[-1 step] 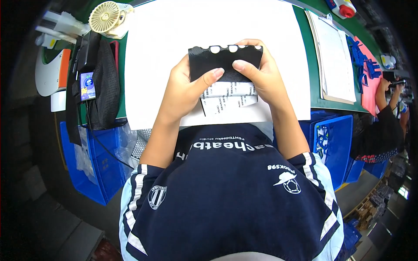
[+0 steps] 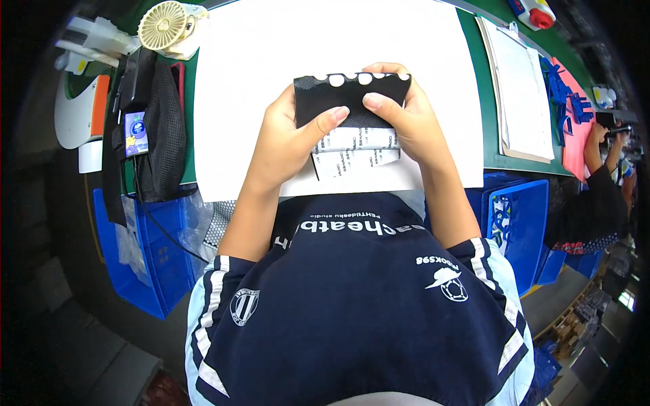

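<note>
Black sheet (image 2: pixel 351 97) apparently dipped slightly under both inward-angled thumbs (image 2: pixel 326 122).

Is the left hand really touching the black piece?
Touching. The head view shows the left hand with its thumb lying on the black piece.

The green table (image 2: pixel 504 163) bears a white sheet (image 2: pixel 257 54), a cream portable fan (image 2: pixel 162 26), a paper-loaded clipboard (image 2: pixel 525 95) and a pink sheet (image 2: pixel 574 145).

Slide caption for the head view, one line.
Left hand and right hand hold a black textured piece over a white sheet.
</note>
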`<state>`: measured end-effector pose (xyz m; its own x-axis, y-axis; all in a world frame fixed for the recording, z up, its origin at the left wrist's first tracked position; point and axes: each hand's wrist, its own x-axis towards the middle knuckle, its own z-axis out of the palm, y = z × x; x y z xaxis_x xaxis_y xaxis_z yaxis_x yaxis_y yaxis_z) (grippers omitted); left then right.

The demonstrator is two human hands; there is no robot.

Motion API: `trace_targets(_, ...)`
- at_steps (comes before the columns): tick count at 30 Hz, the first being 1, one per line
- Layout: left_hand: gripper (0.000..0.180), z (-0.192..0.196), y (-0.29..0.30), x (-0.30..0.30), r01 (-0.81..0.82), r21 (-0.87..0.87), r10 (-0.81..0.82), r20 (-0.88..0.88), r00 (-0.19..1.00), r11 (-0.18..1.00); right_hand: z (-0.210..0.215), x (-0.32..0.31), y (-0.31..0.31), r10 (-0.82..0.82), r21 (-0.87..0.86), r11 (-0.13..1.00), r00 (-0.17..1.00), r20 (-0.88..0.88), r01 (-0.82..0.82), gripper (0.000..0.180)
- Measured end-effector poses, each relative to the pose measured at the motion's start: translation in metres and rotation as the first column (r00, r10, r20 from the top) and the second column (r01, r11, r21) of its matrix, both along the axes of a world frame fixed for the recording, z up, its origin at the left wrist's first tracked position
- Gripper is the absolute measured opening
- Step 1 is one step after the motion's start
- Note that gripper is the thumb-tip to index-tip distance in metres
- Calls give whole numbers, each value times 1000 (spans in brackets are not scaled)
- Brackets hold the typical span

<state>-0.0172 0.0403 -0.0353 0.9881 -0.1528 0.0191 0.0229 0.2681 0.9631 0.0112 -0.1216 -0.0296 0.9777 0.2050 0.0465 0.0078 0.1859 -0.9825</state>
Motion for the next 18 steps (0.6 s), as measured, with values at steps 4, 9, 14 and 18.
trace_targets(4, 29, -3, -3, -3, -75, 97, 74, 14, 997, 992, -4, 4, -12, 232, 4, 972, 951, -204, -236, 24)
trace_targets(9, 38, -6, -9, -6, -91, 94, 93, -18, 995, 991, -1, -4, -16, 159, -72, 982, 975, -158, -172, 24)
trace_targets(14, 58, -10, -2, -5, 305, -170, -345, -311, 886, 937, 8, -9, -19, -30, -3, 1000, 998, -53, 30, 22)
trace_targets(18, 44, -5, -2, -10, 429, -382, -532, -221, 818, 818, 9, -14, -24, -22, -54, 998, 1000, 15, 23, 23)
